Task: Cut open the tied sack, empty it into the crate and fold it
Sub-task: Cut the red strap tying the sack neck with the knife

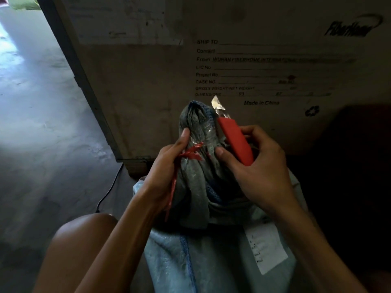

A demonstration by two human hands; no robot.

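A grey-white woven sack (211, 261) with a blue stripe stands between my knees, its neck (196, 127) bunched upright and bound by a red plastic tie (193, 152). My left hand (167, 166) grips the neck at the tie, thumb pointing up along the cloth; a red strand hangs down past my wrist. My right hand (260, 166) holds a red utility knife (234, 140) with its blade out, tip pointing up beside the neck's right side. My right thumb touches the sack just below the tie. A white paper label (266, 248) is stuck on the sack.
A large cardboard shipping box (232, 60) with printed text stands right behind the sack. Bare concrete floor (42, 123) stretches to the left, with a thin black cable (110, 191) lying on it. My bare knee (84, 240) is at lower left. The right side is dark.
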